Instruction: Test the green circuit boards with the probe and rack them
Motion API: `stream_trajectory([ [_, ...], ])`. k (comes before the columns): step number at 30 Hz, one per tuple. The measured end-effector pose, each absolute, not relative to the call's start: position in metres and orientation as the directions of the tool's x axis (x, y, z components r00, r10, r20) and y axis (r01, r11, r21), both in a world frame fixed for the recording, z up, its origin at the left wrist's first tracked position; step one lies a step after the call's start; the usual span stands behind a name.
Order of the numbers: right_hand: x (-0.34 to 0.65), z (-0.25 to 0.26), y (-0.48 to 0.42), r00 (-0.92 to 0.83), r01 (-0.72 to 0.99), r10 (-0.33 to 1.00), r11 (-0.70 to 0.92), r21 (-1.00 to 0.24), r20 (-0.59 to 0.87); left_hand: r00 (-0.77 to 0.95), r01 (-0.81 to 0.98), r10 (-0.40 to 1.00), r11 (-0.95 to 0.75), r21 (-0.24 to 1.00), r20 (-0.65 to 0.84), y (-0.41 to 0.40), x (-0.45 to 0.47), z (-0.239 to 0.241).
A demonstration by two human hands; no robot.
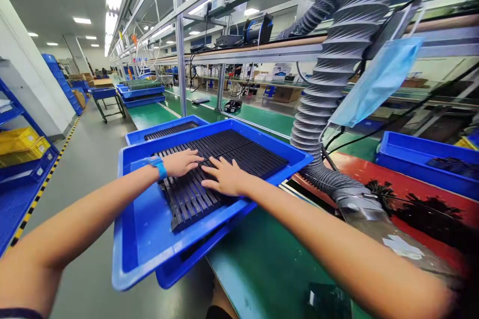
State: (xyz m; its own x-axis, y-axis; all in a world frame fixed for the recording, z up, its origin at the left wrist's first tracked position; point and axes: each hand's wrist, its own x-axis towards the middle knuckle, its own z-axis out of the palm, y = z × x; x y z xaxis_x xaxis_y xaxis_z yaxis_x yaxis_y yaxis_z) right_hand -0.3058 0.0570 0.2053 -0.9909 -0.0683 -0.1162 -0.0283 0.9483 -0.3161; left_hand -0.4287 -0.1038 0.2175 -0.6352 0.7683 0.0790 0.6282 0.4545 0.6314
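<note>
A blue plastic tray holds rows of slim black bars lying side by side, and its left part shows bare plastic. My left hand, with a blue strap at the wrist, rests on the bars near their left side, fingers stretched out. Close beside it, my right hand lies on the bars with fingers spread. Neither hand grips anything. Under this tray another blue tray sticks out, its contents hidden.
Behind is one more blue tray with black bars. A grey flexible duct hangs at the right, near a blue face mask. Beyond a red mat stands a blue bin. The green bench overhangs the floor.
</note>
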Motion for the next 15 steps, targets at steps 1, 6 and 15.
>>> stream_trajectory([
  [1,-0.312,0.201,0.056,-0.989,-0.001,-0.046,0.949,-0.315,-0.137,-0.607,0.671,0.793,0.480,0.566,0.048,-0.083,-0.442,0.211],
  [6,-0.305,0.210,0.058,-0.970,0.083,-0.012,0.921,-0.380,-0.241,-0.613,0.755,0.790,0.591,0.284,-0.016,-0.045,-0.479,0.188],
  [15,-0.195,0.241,0.171,-0.718,0.692,0.609,0.574,-0.438,-0.336,-0.608,0.774,0.793,0.599,0.205,-0.021,-0.031,-0.488,0.181],
])
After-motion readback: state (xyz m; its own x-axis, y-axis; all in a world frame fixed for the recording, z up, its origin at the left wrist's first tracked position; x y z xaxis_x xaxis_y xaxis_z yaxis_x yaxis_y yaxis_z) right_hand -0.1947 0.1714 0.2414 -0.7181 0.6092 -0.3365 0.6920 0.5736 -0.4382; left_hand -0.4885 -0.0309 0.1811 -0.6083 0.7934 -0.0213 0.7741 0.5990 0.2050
